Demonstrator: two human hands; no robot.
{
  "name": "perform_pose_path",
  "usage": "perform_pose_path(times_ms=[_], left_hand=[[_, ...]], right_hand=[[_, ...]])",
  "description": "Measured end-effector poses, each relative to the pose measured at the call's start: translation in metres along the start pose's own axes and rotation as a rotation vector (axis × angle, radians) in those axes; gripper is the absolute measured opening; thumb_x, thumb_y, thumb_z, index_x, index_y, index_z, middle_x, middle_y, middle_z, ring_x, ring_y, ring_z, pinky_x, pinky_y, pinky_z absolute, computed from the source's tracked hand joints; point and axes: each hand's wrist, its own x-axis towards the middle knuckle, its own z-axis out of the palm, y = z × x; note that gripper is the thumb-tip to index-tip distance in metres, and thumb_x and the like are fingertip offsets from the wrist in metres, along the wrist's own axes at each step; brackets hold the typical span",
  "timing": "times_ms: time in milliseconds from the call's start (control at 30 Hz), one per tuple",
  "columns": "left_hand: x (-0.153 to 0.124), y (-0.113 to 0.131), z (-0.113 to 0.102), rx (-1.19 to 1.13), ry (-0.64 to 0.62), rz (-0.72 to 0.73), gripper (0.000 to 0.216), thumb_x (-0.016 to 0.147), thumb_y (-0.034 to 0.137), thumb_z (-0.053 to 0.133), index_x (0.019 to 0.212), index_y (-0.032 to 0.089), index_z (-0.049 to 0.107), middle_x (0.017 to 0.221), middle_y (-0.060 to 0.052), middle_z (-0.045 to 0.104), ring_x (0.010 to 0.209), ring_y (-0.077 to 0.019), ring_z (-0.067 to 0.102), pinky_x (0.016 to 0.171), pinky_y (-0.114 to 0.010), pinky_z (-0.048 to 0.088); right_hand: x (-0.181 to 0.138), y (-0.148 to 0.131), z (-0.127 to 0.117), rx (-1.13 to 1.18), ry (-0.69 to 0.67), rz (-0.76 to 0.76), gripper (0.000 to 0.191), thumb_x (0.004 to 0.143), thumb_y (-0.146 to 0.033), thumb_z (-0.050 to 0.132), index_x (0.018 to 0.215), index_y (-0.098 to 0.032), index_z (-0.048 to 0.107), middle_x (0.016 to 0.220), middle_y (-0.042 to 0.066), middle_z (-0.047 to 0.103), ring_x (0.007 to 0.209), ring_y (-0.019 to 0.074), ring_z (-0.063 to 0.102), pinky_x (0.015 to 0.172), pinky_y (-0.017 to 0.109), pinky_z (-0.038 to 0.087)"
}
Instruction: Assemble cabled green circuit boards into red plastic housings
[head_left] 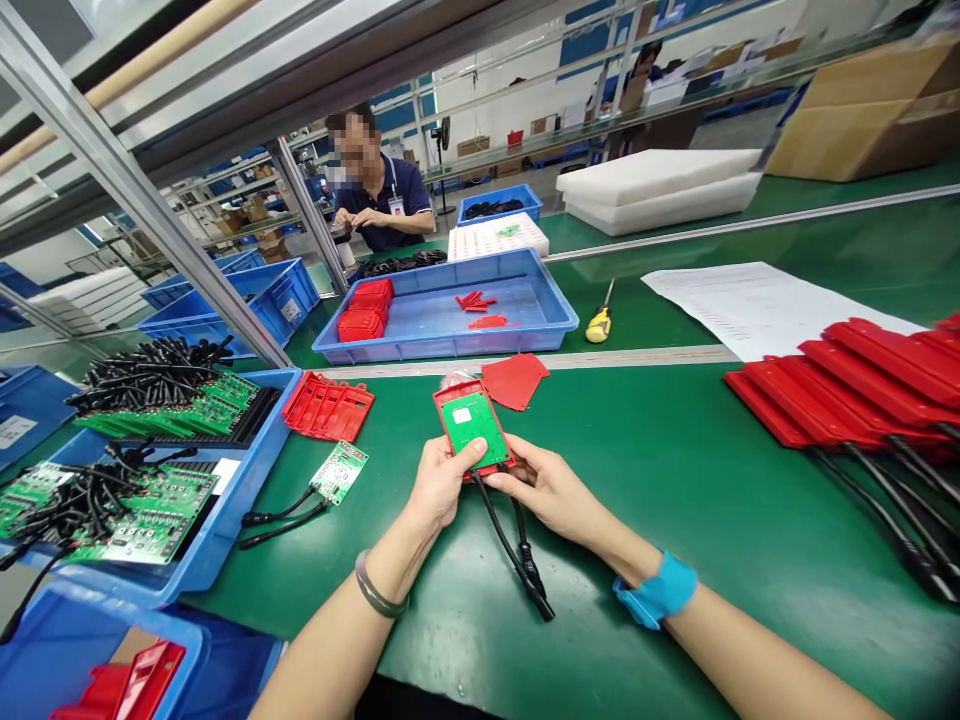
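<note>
My left hand (442, 475) grips a red plastic case (438, 403) from its left side, the thumb pressed on the green circuit board (469, 425) lying in it. At the lower right corner of the same case, my right hand (544, 485) holds on with fingers and thumb. Two black cables (514, 560) run from the lower end of the case down onto the green table. Just beyond the case lie flat red sheets (517, 380). Another circuit board with cables (341, 472) rests to the left, below a stack of red case parts (328, 405).
A blue tray (450, 345) with red parts stands ahead, a yellow screwdriver (599, 322) and paper (757, 300) to its right. Red cases with cables (847, 390) lie far right. Blue bins (251, 470) of cabled boards fill the left. A person (386, 200) works across the table.
</note>
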Motion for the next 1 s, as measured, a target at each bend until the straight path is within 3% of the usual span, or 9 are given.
perform_pose_path(times_ms=[100,200,333,433,600,800,1000], left_hand=[[0.0,-0.001,0.001,-0.007,0.018,0.007,0.024,0.071,0.031,0.071,0.082,0.01,0.07,0.07,-0.005,0.069,0.063,-0.014,0.06,0.064,-0.026,0.047],[0.001,-0.001,0.002,0.019,0.042,0.058,0.023,0.073,0.031,0.069,0.081,0.01,0.07,0.071,-0.005,0.069,0.063,-0.0138,0.06,0.066,-0.026,0.046],[-0.001,-0.002,0.004,0.022,0.086,0.122,0.02,0.075,0.031,0.067,0.079,0.011,0.069,0.074,-0.004,0.068,0.068,-0.0133,0.059,0.072,-0.026,0.045],[-0.003,-0.005,0.009,-0.048,0.143,0.103,0.019,0.074,0.03,0.068,0.077,0.011,0.067,0.072,-0.003,0.067,0.066,-0.0118,0.058,0.07,-0.025,0.045],[-0.004,-0.01,0.018,-0.193,0.246,0.085,0.022,0.072,0.031,0.07,0.077,0.011,0.065,0.076,-0.004,0.067,0.068,-0.0115,0.06,0.071,-0.024,0.047],[-0.007,-0.007,0.02,-0.224,0.169,-0.017,0.028,0.075,0.04,0.064,0.071,0.013,0.058,0.054,0.002,0.055,0.037,-0.0061,0.045,0.046,-0.022,0.044],[-0.008,-0.007,0.019,-0.172,0.189,0.066,0.028,0.072,0.039,0.068,0.074,0.012,0.059,0.062,0.0,0.057,0.046,-0.0071,0.048,0.041,-0.018,0.04]], right_hand=[[0.0,0.003,0.002,-0.037,0.058,0.009,0.045,0.08,-0.035,0.063,0.121,-0.021,0.051,0.103,0.005,0.063,0.093,0.0215,0.059,0.084,0.036,0.049],[-0.001,0.003,0.006,0.1,0.056,0.169,0.046,0.077,-0.039,0.066,0.115,-0.019,0.051,0.097,0.006,0.063,0.084,0.0193,0.061,0.067,0.03,0.051],[-0.003,0.003,0.013,0.127,0.067,0.347,0.032,0.072,-0.045,0.068,0.078,-0.015,0.058,0.064,0.001,0.06,0.057,0.0131,0.055,0.051,0.024,0.043],[-0.004,0.003,0.018,0.084,0.138,0.3,0.033,0.071,-0.044,0.068,0.061,-0.015,0.057,0.056,0.0,0.057,0.052,0.011,0.048,0.052,0.024,0.038],[-0.004,0.003,0.024,0.014,0.335,0.211,0.031,0.064,-0.04,0.073,0.055,-0.016,0.056,0.051,-0.004,0.051,0.049,0.0099,0.041,0.05,0.024,0.031],[-0.001,0.0,0.018,0.143,0.14,0.3,0.037,0.067,-0.048,0.07,0.056,-0.015,0.057,0.053,0.0,0.057,0.049,0.0111,0.046,0.05,0.024,0.035],[0.002,-0.003,0.017,0.092,0.177,0.209,0.035,0.068,-0.048,0.07,0.062,-0.015,0.059,0.059,0.001,0.059,0.056,0.013,0.051,0.058,0.026,0.041]])
